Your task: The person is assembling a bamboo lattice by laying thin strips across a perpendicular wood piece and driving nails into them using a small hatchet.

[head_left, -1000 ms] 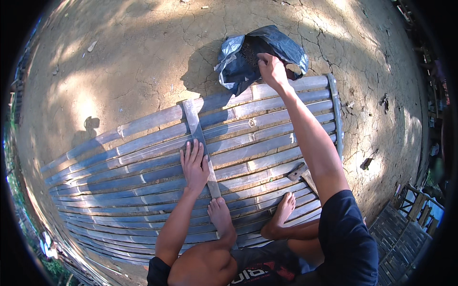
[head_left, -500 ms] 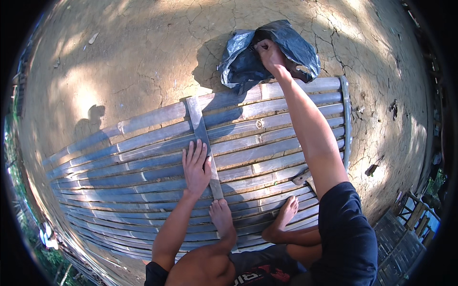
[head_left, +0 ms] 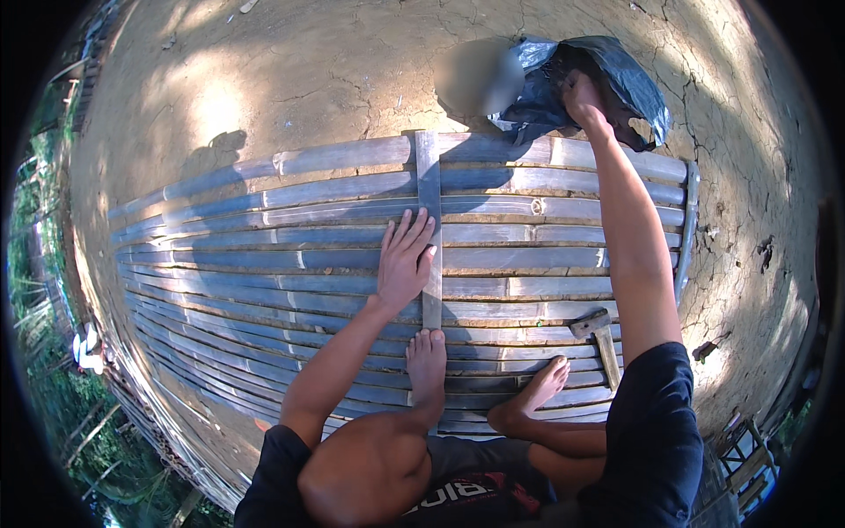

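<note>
Bamboo panel [head_left: 264, 229] under left hand [head_left: 403, 264]; right hand [head_left: 583, 95] in black bag [head_left: 616, 79].

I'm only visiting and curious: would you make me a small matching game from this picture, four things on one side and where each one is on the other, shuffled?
Things:
1. left hand
2. right hand
3. hammer
4. black plastic bag

Places:
A. lying on the slats beside the right foot
B. flat on the cross strip of the bamboo panel
C. on the bare earth beyond the panel's far edge
D. reaching into the bag's opening

Pairs: 1-B, 2-D, 3-A, 4-C
</note>
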Action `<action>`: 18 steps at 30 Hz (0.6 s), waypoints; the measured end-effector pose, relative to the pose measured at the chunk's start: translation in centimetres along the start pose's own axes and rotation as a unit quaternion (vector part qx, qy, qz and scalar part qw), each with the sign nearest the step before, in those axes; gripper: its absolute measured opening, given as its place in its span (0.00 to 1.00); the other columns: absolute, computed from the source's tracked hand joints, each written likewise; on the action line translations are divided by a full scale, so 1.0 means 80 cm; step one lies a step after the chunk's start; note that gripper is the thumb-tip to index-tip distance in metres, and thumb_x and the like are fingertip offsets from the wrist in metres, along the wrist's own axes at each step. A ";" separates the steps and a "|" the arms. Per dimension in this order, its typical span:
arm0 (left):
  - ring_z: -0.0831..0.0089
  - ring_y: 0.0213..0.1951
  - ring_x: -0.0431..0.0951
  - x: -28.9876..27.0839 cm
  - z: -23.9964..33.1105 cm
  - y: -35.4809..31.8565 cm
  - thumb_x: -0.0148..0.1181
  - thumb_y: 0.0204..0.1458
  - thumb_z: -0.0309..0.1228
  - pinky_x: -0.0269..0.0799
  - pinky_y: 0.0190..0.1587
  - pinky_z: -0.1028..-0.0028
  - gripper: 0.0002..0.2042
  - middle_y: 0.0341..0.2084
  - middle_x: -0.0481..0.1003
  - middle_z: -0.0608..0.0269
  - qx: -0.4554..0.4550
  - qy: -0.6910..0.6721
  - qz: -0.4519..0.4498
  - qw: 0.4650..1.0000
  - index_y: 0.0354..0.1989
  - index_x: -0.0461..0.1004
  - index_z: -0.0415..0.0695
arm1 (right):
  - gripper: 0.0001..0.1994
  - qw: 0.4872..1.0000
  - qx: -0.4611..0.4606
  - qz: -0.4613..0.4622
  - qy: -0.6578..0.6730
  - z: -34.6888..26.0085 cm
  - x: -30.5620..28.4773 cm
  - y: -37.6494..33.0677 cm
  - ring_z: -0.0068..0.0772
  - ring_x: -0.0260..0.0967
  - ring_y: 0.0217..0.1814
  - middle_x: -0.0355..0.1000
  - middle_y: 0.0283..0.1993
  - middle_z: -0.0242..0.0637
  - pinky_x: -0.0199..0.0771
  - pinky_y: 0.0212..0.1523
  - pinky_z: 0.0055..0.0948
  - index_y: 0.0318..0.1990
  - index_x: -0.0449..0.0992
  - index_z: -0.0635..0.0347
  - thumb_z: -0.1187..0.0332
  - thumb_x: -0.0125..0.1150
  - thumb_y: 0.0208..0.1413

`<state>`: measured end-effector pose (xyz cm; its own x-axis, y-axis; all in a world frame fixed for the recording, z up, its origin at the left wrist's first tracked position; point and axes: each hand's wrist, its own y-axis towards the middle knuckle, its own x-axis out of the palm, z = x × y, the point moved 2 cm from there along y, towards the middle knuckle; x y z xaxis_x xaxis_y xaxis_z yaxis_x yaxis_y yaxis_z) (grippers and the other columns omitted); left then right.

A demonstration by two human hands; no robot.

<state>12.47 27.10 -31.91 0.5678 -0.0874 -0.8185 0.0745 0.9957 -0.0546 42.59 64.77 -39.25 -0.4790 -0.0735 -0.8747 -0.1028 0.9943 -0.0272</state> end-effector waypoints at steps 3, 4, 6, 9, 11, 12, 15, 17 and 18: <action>0.53 0.71 0.58 -0.003 -0.003 -0.001 0.55 0.60 0.28 0.49 0.71 0.49 0.23 0.69 0.64 0.57 -0.005 -0.034 -0.013 0.999 0.65 0.70 0.45 | 0.09 0.999 -0.008 0.049 0.020 0.017 0.005 0.003 0.48 0.76 0.33 0.76 0.30 0.52 0.75 0.39 0.41 0.34 0.78 0.61 0.64 0.63 0.57; 0.53 0.71 0.59 -0.004 -0.004 0.000 0.55 0.60 0.28 0.49 0.71 0.49 0.22 0.68 0.64 0.57 -0.010 -0.044 -0.015 0.999 0.64 0.71 0.45 | 0.10 0.997 -0.013 0.078 0.019 0.018 0.005 0.001 0.47 0.75 0.30 0.76 0.29 0.51 0.75 0.38 0.42 0.33 0.78 0.61 0.63 0.64 0.57; 0.53 0.70 0.60 -0.004 -0.005 0.000 0.55 0.60 0.28 0.50 0.71 0.51 0.20 0.67 0.66 0.56 -0.022 -0.058 -0.006 0.998 0.62 0.73 0.44 | 0.11 0.996 -0.019 0.067 0.055 0.007 -0.009 0.000 0.39 0.73 0.27 0.75 0.27 0.46 0.74 0.33 0.38 0.32 0.78 0.61 0.62 0.62 0.59; 0.53 0.67 0.65 -0.004 -0.004 0.004 0.56 0.60 0.28 0.56 0.70 0.56 0.17 0.63 0.70 0.54 -0.058 -0.109 0.032 0.992 0.58 0.76 0.43 | 0.13 0.979 0.100 0.066 0.165 0.006 -0.029 -0.008 0.27 0.69 0.24 0.73 0.24 0.37 0.70 0.26 0.31 0.32 0.78 0.60 0.59 0.61 0.61; 0.53 0.65 0.69 -0.007 -0.002 0.007 0.56 0.61 0.27 0.62 0.67 0.59 0.16 0.60 0.73 0.53 -0.117 -0.186 0.075 0.973 0.56 0.78 0.42 | 0.14 0.945 0.168 0.068 0.271 -0.008 -0.044 -0.031 0.20 0.66 0.22 0.71 0.24 0.30 0.66 0.22 0.24 0.33 0.78 0.60 0.57 0.61 0.62; 0.55 0.61 0.74 -0.017 -0.001 0.006 0.57 0.62 0.28 0.67 0.63 0.64 0.14 0.57 0.76 0.51 -0.155 -0.216 0.115 0.957 0.55 0.78 0.41 | 0.15 0.925 0.172 0.070 0.331 -0.034 -0.057 -0.054 0.16 0.64 0.21 0.70 0.24 0.27 0.64 0.21 0.20 0.34 0.77 0.60 0.57 0.60 0.63; 0.68 0.53 0.78 -0.038 0.008 0.016 0.57 0.63 0.26 0.71 0.58 0.69 0.13 0.51 0.79 0.54 -0.226 -0.284 0.119 0.924 0.54 0.78 0.41 | 0.14 0.830 0.134 -0.003 0.542 -0.105 -0.084 -0.142 0.16 0.61 0.20 0.68 0.24 0.26 0.59 0.20 0.19 0.32 0.74 0.56 0.57 0.60 0.66; 0.73 0.47 0.79 -0.049 0.029 0.035 0.59 0.62 0.23 0.74 0.51 0.73 0.13 0.46 0.80 0.58 -0.183 -0.344 0.154 0.908 0.53 0.78 0.41 | 0.13 0.776 0.150 -0.064 0.610 -0.138 -0.095 -0.192 0.14 0.57 0.20 0.67 0.24 0.25 0.54 0.20 0.18 0.31 0.73 0.54 0.60 0.59 0.67; 0.74 0.46 0.79 -0.054 0.042 0.047 0.59 0.61 0.23 0.74 0.50 0.74 0.12 0.45 0.80 0.59 -0.170 -0.385 0.160 0.893 0.53 0.78 0.41 | 0.13 0.750 0.151 -0.096 0.637 -0.156 -0.103 -0.213 0.14 0.56 0.20 0.66 0.23 0.24 0.53 0.20 0.18 0.30 0.72 0.54 0.60 0.59 0.67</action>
<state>13.07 31.13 -26.63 0.9203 0.3393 -0.1948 -0.3718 0.9136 -0.1649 37.38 47.47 -25.53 -0.9444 -0.0401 0.3263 -0.1664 0.9144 -0.3691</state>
